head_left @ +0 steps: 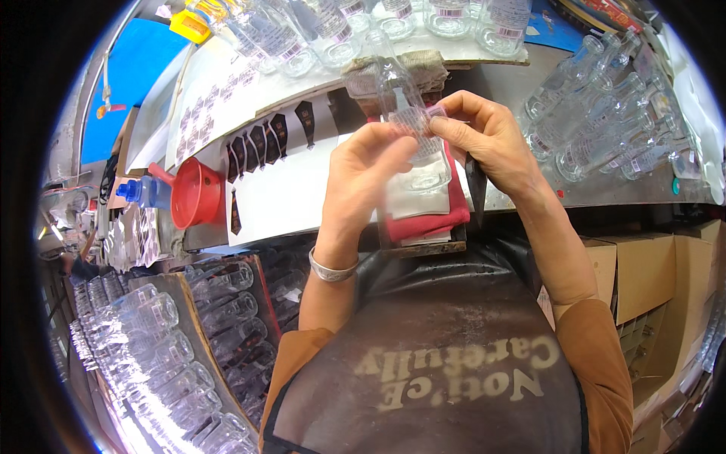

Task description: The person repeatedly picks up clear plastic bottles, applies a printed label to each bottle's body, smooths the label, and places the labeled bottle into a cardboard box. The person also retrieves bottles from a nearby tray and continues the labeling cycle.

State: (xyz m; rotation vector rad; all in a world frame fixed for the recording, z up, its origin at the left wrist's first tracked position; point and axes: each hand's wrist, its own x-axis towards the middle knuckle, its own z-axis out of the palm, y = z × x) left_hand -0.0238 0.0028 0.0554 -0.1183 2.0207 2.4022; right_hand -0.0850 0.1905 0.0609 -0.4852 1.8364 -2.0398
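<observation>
Head view. A clear glass bottle (408, 121) sits between the two hands, held above the surface (302, 189) at its front edge, neck pointing away from the person. The left hand (363, 174) closes on the bottle's left flank, its fingers curled and its thumb pressed against a small pale label (414, 119) on the glass. The right hand (488, 136) grips from the opposite side, forefinger and thumb pinching at the same label. Both hands touch the bottle; neither is spread.

Beneath the bottle lies one folded red cloth (427, 219) with a white cloth (416, 198) on it. One red funnel (195, 193) stands on the surface to the left, just beside one blue-capped container (147, 193). A strip of eight or so dark neck labels (265, 140) lies along a white sheet. Clear bottles are stacked at right (597, 121), at lower left (151, 333) and along the far edge (333, 30); their number is too great to count exactly.
</observation>
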